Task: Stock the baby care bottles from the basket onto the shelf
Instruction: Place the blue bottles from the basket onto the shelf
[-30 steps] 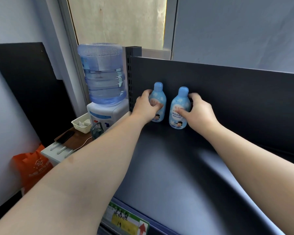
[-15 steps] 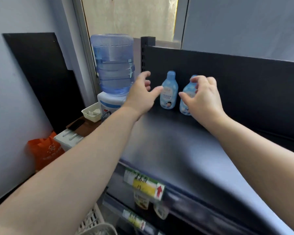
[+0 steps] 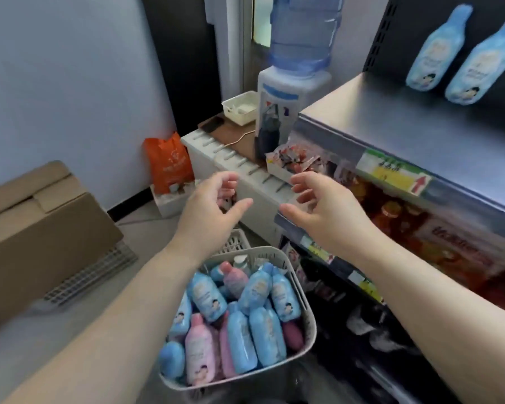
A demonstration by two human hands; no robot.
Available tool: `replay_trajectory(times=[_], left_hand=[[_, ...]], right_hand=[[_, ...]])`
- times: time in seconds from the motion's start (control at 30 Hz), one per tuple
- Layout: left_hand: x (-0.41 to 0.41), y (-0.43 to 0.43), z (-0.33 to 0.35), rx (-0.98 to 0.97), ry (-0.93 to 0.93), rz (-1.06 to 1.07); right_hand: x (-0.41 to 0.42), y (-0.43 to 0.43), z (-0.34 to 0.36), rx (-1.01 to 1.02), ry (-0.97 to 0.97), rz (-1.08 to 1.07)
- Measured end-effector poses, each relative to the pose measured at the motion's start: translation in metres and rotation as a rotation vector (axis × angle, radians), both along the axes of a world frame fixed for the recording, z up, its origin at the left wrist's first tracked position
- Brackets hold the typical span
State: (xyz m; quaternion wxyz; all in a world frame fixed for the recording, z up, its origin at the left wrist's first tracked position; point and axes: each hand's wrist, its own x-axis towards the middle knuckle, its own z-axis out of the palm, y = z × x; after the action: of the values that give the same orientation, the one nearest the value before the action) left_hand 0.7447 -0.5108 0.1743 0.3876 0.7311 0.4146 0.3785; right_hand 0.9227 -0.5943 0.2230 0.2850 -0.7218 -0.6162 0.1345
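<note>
Two blue baby care bottles stand side by side at the back of the dark shelf, upper right. Below, a white basket holds several blue and pink bottles lying in a heap. My left hand and my right hand hover empty above the basket, fingers loosely curved and facing each other, holding nothing.
A water dispenser with a big blue jug stands on a white cabinet left of the shelf. An orange bag sits on the floor; a cardboard box lies at left. Lower shelves hold packaged goods.
Both hands let go of the two blue bottles and drew back from the shelf. The view swung down; the hands now hang over the basket.
</note>
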Motion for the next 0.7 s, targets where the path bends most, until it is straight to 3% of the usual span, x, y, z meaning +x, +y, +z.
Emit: replay_trajectory(times=[0.13,0.27,0.53,0.7], left_hand=[[-0.068,-0.033,-0.059,0.019,0.271,0.078],[-0.111,-0.064,-0.11,-0.101,0.436,0.076],[-0.15,-0.104,-0.189,-0.287,0.786,-0.008],[-0.155,-0.115,-0.218,-0.309,0.98,-0.08]], right_hand=[[-0.048,-0.018,-0.066,-0.131,-0.045,0.088],[-0.076,-0.031,-0.124,-0.277,-0.059,0.126],[-0.092,-0.043,-0.213,-0.539,-0.138,0.137],[-0.093,-0.05,-0.249,-0.566,-0.168,0.119]])
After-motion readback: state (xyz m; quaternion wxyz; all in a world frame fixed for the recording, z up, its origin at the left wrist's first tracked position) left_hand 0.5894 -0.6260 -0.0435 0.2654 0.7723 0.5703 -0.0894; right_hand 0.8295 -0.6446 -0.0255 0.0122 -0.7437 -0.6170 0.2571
